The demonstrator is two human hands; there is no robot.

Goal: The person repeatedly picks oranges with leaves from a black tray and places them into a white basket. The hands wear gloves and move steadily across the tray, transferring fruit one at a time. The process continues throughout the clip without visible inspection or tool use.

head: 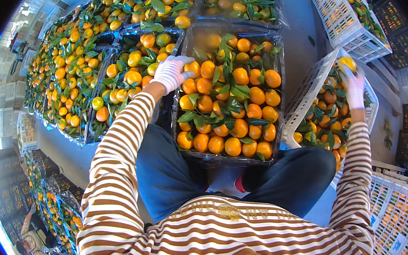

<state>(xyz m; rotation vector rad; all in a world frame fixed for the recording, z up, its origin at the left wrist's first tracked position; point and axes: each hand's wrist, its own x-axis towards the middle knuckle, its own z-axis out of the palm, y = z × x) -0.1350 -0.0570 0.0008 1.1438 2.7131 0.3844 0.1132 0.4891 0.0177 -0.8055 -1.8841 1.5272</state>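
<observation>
My left hand [173,73], in a striped knit glove, has its fingers around an orange mandarin [192,69] at the upper left edge of a plastic-lined box [226,158]. Rows of mandarins [240,76] with green leaves lie in that box, which stands before my crossed legs. On the right, my gloved right hand [355,87] is blurred and grips a yellowish mandarin [347,64] above a white plastic crate [307,98]. Loose leafy mandarins [331,114] lie inside the crate. Some fruit there is hidden behind my right forearm.
More lined boxes of mandarins [72,78] spread out to the left and ahead. A second white crate [349,15] of fruit stands at upper right, another crate [399,207] at lower right. A co-worker [36,238] is beside fruit boxes at far left.
</observation>
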